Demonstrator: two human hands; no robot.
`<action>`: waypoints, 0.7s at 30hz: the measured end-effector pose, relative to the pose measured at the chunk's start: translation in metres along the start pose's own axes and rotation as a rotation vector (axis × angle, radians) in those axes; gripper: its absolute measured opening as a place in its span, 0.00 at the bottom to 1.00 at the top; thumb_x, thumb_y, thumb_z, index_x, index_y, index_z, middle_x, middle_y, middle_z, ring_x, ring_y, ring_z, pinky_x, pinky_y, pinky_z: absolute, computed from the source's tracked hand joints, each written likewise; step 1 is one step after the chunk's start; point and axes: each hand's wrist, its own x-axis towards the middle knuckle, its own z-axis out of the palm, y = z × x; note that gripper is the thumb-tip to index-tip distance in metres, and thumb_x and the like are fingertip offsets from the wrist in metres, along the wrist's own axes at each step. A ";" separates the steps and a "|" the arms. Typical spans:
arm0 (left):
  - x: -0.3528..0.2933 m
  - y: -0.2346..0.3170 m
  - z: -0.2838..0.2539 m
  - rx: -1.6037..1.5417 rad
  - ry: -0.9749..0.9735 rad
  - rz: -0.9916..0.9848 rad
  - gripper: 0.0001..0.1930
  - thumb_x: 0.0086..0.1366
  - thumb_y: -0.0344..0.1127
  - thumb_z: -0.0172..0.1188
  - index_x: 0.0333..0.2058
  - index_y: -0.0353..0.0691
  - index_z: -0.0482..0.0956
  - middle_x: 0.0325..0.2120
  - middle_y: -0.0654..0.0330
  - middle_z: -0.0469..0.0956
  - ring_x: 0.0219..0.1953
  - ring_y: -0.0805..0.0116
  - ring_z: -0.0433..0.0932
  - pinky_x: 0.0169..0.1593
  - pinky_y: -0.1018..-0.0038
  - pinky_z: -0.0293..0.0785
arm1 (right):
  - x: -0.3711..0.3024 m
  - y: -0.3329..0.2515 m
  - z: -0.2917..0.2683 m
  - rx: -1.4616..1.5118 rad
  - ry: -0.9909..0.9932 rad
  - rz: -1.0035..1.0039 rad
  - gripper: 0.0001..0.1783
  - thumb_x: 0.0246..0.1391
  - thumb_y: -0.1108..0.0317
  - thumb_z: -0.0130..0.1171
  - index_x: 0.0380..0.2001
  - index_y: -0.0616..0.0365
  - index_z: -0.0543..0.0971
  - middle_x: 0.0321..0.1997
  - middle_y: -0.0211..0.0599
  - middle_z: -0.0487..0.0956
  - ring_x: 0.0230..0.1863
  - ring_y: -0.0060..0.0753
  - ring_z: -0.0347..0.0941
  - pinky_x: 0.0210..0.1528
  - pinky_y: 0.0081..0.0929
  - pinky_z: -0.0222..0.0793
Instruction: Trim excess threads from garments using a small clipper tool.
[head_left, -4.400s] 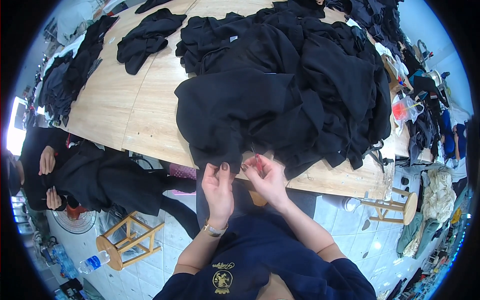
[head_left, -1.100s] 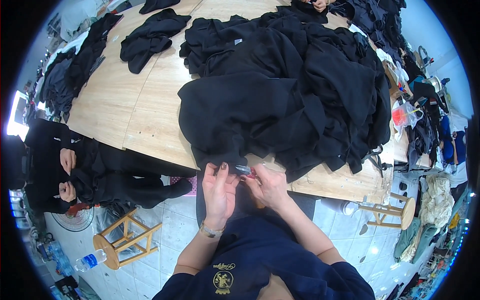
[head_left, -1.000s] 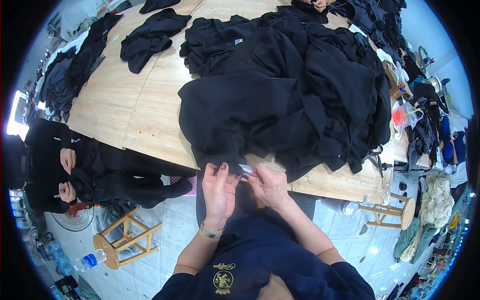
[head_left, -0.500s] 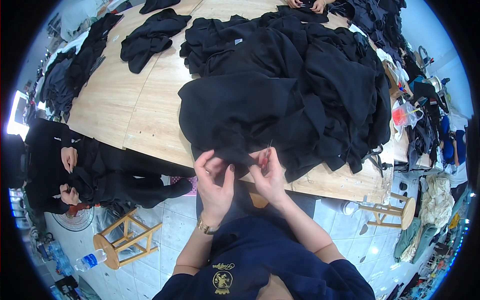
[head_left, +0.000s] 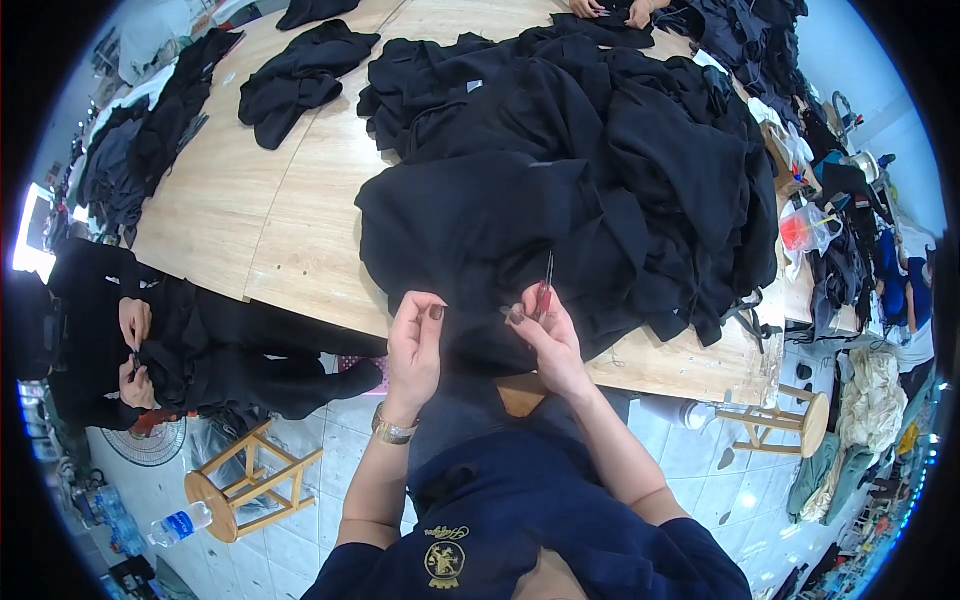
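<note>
A black garment (head_left: 470, 210) lies spread over the near edge of the table, its front part hanging between my hands. My left hand (head_left: 415, 345) is closed in a pinch at the garment's left side, thumb against fingertips. In my right hand (head_left: 555, 345) are thread snips (head_left: 545, 300) with a red handle, their slim metal blades pointing away from me. The thumb and index finger of that hand are pressed together beside the cloth; whether they also grip it is hard to make out.
More black garments (head_left: 680, 150) are heaped across the wooden table (head_left: 210, 220). At left a person in black (head_left: 90, 330) handles dark cloth; another person's hands (head_left: 640, 12) work at the far side. Wooden stools (head_left: 225, 500) stand below, with a plastic bottle (head_left: 180, 522) on one.
My hands have moved apart, and my left fingers have closed from a spread shape into a pinch. The snips have shifted slightly right and stand more upright. The garment's front edge sits lower.
</note>
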 end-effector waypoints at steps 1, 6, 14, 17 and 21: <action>0.000 0.001 0.000 0.021 0.002 0.021 0.07 0.58 0.29 0.60 0.34 0.37 0.72 0.31 0.59 0.75 0.34 0.68 0.76 0.40 0.77 0.69 | 0.001 0.001 0.000 0.012 -0.007 -0.008 0.11 0.56 0.78 0.50 0.31 0.53 0.60 0.28 0.20 0.61 0.29 0.08 0.56 0.32 0.08 0.53; -0.002 0.023 0.008 0.328 -0.121 0.338 0.14 0.50 0.32 0.68 0.34 0.35 0.74 0.30 0.58 0.76 0.34 0.68 0.76 0.36 0.75 0.70 | 0.002 0.002 -0.004 -0.015 -0.007 -0.025 0.11 0.55 0.80 0.50 0.31 0.53 0.60 0.30 0.22 0.61 0.32 0.10 0.58 0.35 0.09 0.57; 0.000 0.002 0.000 0.123 -0.143 0.101 0.09 0.62 0.33 0.58 0.30 0.32 0.77 0.21 0.62 0.72 0.25 0.76 0.68 0.29 0.80 0.62 | 0.007 0.010 -0.012 -0.112 0.045 -0.084 0.13 0.54 0.80 0.53 0.30 0.52 0.60 0.29 0.23 0.63 0.31 0.13 0.59 0.34 0.12 0.56; -0.001 0.009 0.007 0.156 -0.095 -0.055 0.07 0.60 0.33 0.60 0.30 0.33 0.78 0.24 0.61 0.76 0.28 0.75 0.73 0.32 0.79 0.66 | 0.008 0.014 -0.017 -0.182 0.049 -0.094 0.12 0.55 0.80 0.52 0.30 0.54 0.60 0.28 0.23 0.62 0.29 0.11 0.58 0.31 0.10 0.55; 0.000 0.031 0.010 0.332 -0.139 0.204 0.08 0.54 0.29 0.64 0.34 0.36 0.79 0.32 0.59 0.80 0.35 0.67 0.78 0.40 0.75 0.72 | 0.007 0.010 -0.013 -0.145 0.053 -0.112 0.12 0.55 0.80 0.52 0.31 0.55 0.59 0.27 0.23 0.60 0.27 0.09 0.57 0.29 0.08 0.54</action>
